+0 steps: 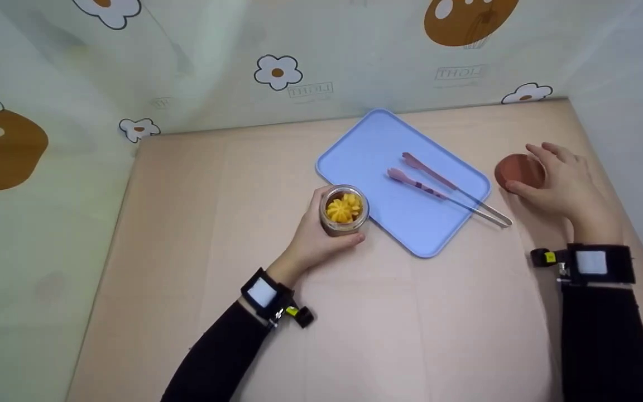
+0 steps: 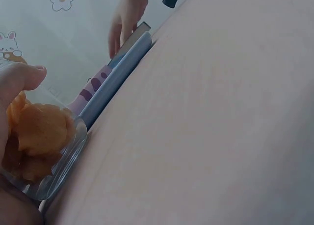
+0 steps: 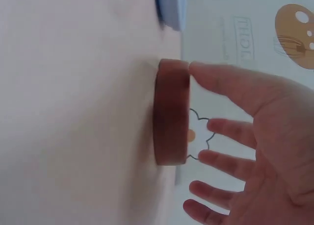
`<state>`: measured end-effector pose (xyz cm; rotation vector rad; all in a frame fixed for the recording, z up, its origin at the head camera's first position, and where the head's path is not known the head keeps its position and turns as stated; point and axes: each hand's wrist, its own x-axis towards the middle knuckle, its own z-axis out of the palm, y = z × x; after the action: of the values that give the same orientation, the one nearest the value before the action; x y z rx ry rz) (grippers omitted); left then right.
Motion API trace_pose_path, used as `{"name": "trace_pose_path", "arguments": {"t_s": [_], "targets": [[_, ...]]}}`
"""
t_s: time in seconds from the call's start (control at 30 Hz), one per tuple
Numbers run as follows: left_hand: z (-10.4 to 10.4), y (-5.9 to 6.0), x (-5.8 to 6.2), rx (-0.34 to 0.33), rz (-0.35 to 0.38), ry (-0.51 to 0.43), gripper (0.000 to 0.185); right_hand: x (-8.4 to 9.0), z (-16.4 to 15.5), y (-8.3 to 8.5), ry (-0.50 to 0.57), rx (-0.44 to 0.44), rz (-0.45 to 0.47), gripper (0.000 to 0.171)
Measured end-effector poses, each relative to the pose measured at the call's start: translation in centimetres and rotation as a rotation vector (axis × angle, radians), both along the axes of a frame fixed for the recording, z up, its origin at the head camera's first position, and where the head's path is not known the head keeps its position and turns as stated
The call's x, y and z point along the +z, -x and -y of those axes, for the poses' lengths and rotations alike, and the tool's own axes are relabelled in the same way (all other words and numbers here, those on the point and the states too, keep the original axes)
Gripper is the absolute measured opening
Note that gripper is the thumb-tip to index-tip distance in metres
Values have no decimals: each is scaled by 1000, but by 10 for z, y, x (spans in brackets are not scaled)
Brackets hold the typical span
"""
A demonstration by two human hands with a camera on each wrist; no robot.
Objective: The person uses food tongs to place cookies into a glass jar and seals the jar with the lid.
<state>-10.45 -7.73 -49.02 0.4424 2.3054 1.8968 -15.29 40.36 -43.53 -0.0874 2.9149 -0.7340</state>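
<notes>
My left hand (image 1: 316,240) grips a clear glass jar (image 1: 345,228) standing at the tray's near left edge. Yellow, ridged, flower-like pieces (image 1: 344,209) show through its open mouth; they look orange in the left wrist view. At the right, a round reddish-brown lid (image 1: 514,171) lies flat on the table. Over its right side is my right hand (image 1: 570,181), fingers spread and loosely bent. In the right wrist view, the thumb tip is at the upper edge of the lid (image 3: 171,112); whether it touches is unclear. The other fingers stand apart from it.
A blue tray (image 1: 355,151) lies at an angle on the peach-covered table (image 1: 187,223). Tongs (image 1: 433,190) with pink tips and metal arms rest across it, their handle end past its right edge. A patterned curtain (image 1: 204,61) borders the back and left.
</notes>
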Motion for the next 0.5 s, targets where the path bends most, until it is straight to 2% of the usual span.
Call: {"name": "trace_pose_path", "arguments": {"t_s": [0.23,0.5], "targets": [[-1,0,-1,3,4,-4,95,-9,5,2,25,30,32,100],[0,0,0,5,7,4,96,-12,5,2,24,66,60,93]]}}
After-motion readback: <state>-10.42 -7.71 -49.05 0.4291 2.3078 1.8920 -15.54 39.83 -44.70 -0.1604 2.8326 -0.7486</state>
